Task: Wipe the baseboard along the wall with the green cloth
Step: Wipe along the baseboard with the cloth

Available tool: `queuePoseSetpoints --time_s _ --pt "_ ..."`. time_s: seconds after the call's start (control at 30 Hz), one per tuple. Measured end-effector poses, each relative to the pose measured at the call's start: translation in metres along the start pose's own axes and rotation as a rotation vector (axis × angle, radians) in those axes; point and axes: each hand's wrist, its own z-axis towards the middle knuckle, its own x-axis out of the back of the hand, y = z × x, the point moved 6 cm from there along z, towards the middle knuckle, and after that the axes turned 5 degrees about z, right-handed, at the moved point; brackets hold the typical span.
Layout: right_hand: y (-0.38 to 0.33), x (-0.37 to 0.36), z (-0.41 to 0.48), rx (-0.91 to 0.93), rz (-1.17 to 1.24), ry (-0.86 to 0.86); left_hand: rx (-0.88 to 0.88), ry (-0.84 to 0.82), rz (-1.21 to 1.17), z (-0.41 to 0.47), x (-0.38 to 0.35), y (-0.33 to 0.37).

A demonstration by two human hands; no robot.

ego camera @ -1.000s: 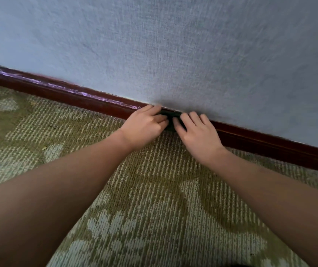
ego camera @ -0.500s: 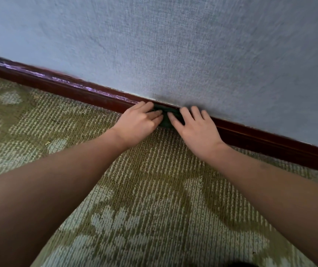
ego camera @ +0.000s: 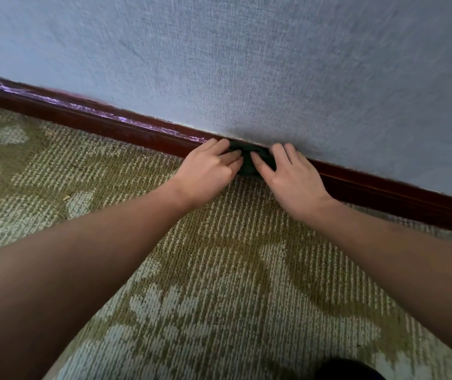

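Fingers (ego camera: 227,156) of the left hand (ego camera: 205,171) lie close together and nearly straight, pressing the green cloth (ego camera: 246,167) to the baseboard (ego camera: 109,124). The cloth is mostly hidden. Just right, the right hand (ego camera: 290,174) presses likewise; both thumbs are unseen. Well below the fingers, on the carpet (ego camera: 219,270), a dark shape (ego camera: 348,370) is cut off.

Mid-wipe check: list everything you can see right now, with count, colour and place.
wall: 1, blue-grey, top of view.
baseboard: 1, dark red-brown, along the foot of the wall.
green cloth: 1, dark green, against the baseboard between the two hands.
carpet: 1, olive with pale pattern, below the baseboard.
speck: 1, pale, on the carpet at left.
dark shape: 1, black, bottom edge; cannot tell what.
left grip: 1, bare hand, fingers on the cloth's left part.
right grip: 1, bare hand, on the cloth's right part.
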Motion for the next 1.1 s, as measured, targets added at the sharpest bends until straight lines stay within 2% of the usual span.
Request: queuePoseSetpoints --time_s 0.13,0.23,0.47,0.6,0.9,1.1 --pt "-0.002 -0.002 0.002 -0.004 0.009 0.006 -0.037 0.035 0.006 0.003 0.003 -0.005" --pt "-0.007 -0.006 0.006 0.012 0.043 -0.015 -0.055 -0.006 0.015 -0.001 -0.003 -0.005" --pt "-0.022 -0.008 0.014 0.001 0.159 -0.056 0.001 -0.058 0.0 -0.012 -0.007 -0.014" --pt "-0.028 -0.005 0.015 0.037 0.126 -0.05 -0.018 -0.072 0.027 -0.02 -0.005 -0.015" --pt "-0.01 -0.002 0.008 -0.028 0.014 -0.033 -0.057 -0.002 0.038 -0.007 -0.002 -0.005" --pt "-0.015 -0.001 0.012 -0.019 0.001 -0.023 -0.053 -0.055 0.056 -0.008 -0.006 -0.008"
